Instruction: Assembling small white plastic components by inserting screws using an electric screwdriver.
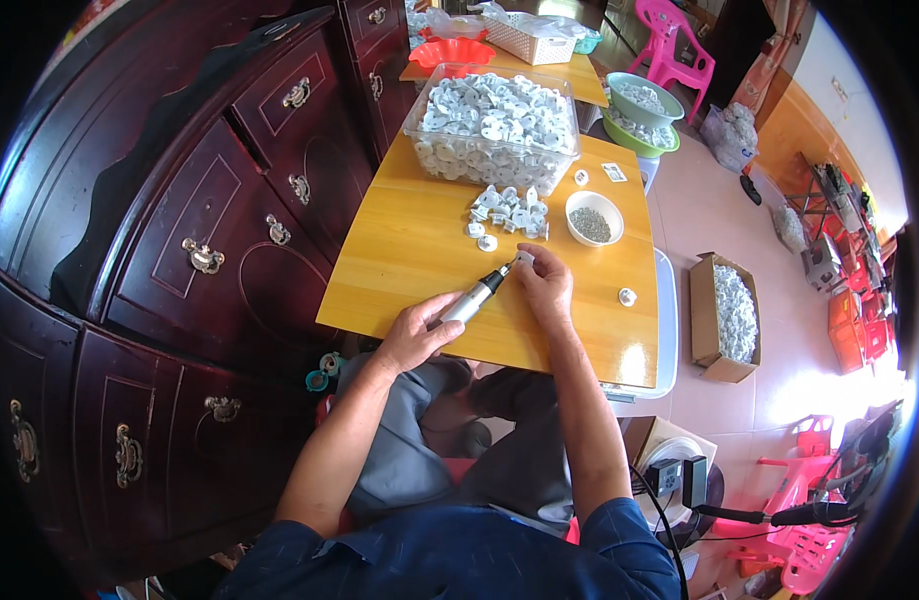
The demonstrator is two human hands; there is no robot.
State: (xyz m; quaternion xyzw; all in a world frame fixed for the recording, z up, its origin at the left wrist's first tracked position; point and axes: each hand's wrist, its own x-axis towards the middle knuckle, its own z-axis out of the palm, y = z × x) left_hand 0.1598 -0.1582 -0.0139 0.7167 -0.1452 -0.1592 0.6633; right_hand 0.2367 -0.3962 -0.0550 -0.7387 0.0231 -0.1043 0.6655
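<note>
My left hand (420,328) is wrapped round a silver and black electric screwdriver (470,300), which slants up to the right. Its tip meets a small white plastic part (525,258) pinched between the thumb and fingers of my right hand (548,285). Just beyond my hands lies a loose pile of similar white plastic parts (507,210). To the right of the pile stands a white bowl (572,226) with small metal screws (591,224) in it. One more white part (628,297) lies alone near the table's right side.
A clear tub (416,135) heaped with white parts stands on the yellow wooden table (390,270). Dark cabinets (180,270) line the left. On the floor at right is a cardboard box (704,310) of white pieces. Green basins (670,148) and a pink chair (680,55) are farther back.
</note>
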